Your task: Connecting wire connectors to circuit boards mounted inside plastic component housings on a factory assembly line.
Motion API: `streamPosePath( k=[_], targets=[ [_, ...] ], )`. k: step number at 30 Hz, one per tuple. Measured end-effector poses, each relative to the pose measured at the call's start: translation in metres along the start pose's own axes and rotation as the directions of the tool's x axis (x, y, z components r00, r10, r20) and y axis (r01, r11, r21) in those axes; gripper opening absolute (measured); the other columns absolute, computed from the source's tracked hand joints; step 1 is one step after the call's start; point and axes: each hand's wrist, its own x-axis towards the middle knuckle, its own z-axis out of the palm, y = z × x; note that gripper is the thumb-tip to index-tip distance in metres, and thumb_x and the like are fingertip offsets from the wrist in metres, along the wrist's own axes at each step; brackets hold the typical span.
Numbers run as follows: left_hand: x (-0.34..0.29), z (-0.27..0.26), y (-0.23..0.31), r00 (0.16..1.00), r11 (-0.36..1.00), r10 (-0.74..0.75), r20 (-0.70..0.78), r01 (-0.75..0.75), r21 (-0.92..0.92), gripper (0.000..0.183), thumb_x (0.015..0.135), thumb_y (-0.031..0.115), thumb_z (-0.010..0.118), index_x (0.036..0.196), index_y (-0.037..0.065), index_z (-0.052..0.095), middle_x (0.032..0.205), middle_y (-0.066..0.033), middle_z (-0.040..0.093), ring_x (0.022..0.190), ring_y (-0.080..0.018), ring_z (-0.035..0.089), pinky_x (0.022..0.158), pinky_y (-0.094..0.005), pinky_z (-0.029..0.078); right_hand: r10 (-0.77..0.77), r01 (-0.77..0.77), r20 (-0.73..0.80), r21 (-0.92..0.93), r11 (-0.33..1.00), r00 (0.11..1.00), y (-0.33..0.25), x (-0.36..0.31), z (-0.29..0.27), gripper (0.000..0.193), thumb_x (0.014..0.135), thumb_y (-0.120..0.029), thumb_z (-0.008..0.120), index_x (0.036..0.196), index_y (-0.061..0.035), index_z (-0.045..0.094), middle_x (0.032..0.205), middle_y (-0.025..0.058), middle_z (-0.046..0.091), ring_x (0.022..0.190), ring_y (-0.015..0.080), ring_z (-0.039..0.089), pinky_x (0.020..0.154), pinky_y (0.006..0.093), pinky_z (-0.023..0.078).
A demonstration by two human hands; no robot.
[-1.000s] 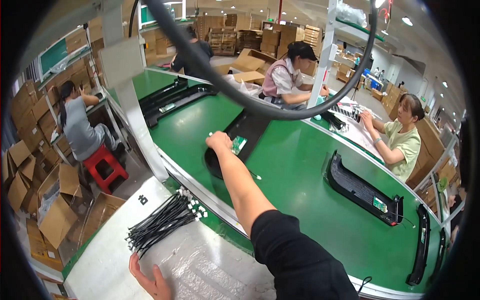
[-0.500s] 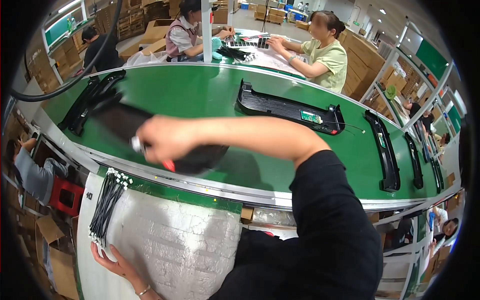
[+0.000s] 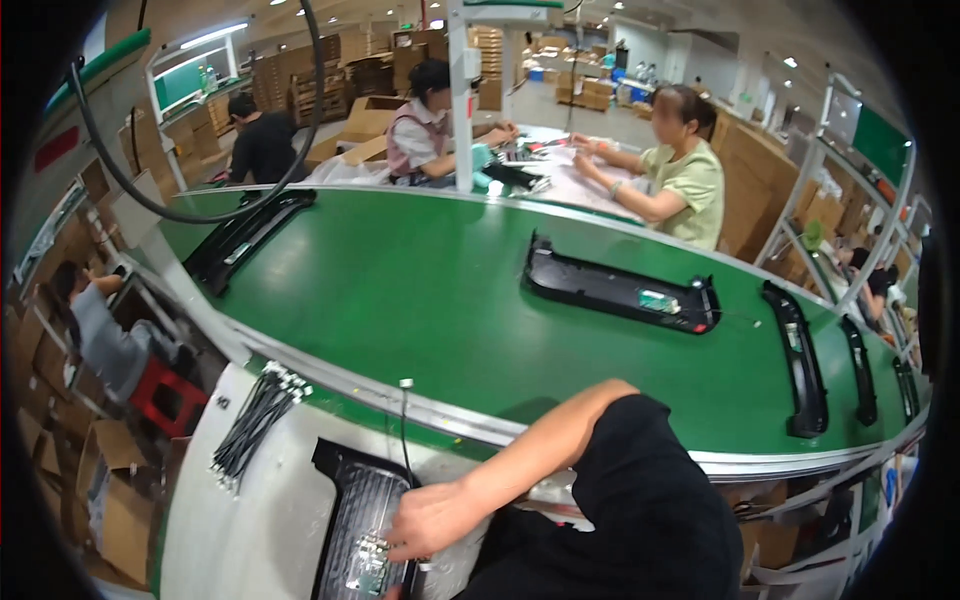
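Note:
A long black plastic housing lies on the white bench top, partly cut off by the lower edge. Inside it is a small green circuit board. My right hand rests over the housing's right side, fingers bent and drawn together beside the board. What lies between the fingertips is hidden. A thin dark cable with a white plug runs from beside this hand toward the belt. Left of the housing lies a bundle of black cables with white plugs. My left hand is out of view.
Beyond the bench runs a green conveyor belt with a metal edge. Black housings stand on it at the far left, right of the middle and at the right. Two people sit across the belt. A red stool stands at left.
My right hand has come from over the belt down to the bench, and the housing now lies there. My left hand has left the view. The head view has shifted.

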Motion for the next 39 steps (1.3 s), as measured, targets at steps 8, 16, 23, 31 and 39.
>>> streamPosePath(
  k=[8,16,23,31,39],
  targets=[
    [0.003,-0.033,0.013,0.952,0.963,0.227,-0.207,-0.251,-0.099,0.019,0.081,0.003,0.057,0.100,-0.001,0.056,0.083,-0.0186,0.053,0.072,-0.0353,0.052,0.064,-0.0372,0.044,0.946,-0.740,-0.322,0.630,0.235,0.026,0.122,-0.194,-0.132,0.053,0.088,-0.037,0.049,0.125,-0.0039,0.031,0.080,0.0160,0.062,0.049,0.0207,0.056,0.043,0.0321,0.042],
    [0.003,-0.049,-0.013,0.953,0.956,0.270,-0.135,-0.282,-0.077,0.022,0.079,0.005,0.061,0.099,-0.002,0.056,0.081,-0.0189,0.052,0.071,-0.0344,0.052,0.063,-0.0384,0.044,0.983,0.535,0.125,0.844,-0.033,-0.137,0.103,-0.238,-0.166,0.022,0.093,-0.031,0.041,0.090,-0.0098,0.046,0.067,0.0045,0.047,0.039,0.0047,0.028,0.033,0.0181,0.018],
    [0.003,-0.050,-0.005,0.982,0.972,0.183,0.048,-0.174,-0.157,0.027,0.081,0.005,0.055,0.107,-0.001,0.056,0.088,-0.0172,0.054,0.081,-0.0320,0.054,0.071,-0.0358,0.044,0.991,0.668,0.102,0.744,-0.019,-0.086,0.136,-0.220,-0.135,0.024,0.093,-0.031,0.040,0.095,-0.0075,0.044,0.071,0.0081,0.048,0.040,0.0059,0.028,0.033,0.0181,0.019],
    [0.013,-0.023,-0.031,0.889,0.891,0.448,0.095,-0.453,0.039,0.034,0.082,0.018,0.059,0.109,-0.004,0.056,0.089,-0.0143,0.061,0.076,-0.0233,0.060,0.066,-0.0320,0.048,0.988,0.631,0.154,0.769,-0.102,-0.028,0.164,-0.210,-0.130,0.022,0.091,-0.027,0.043,0.102,-0.0084,0.037,0.073,0.0096,0.048,0.041,0.0057,0.029,0.033,0.0178,0.020],
    [0.023,-0.074,0.023,0.967,0.946,0.198,0.162,-0.145,-0.291,0.022,0.085,0.010,0.058,0.104,-0.002,0.057,0.083,-0.0159,0.059,0.076,-0.0224,0.057,0.069,-0.0328,0.045,0.973,0.424,0.228,0.880,-0.215,0.020,0.151,-0.171,-0.121,0.019,0.089,-0.017,0.043,0.105,-0.0059,0.043,0.070,0.0087,0.049,0.041,0.0041,0.030,0.032,0.0171,0.021]
  ],
)
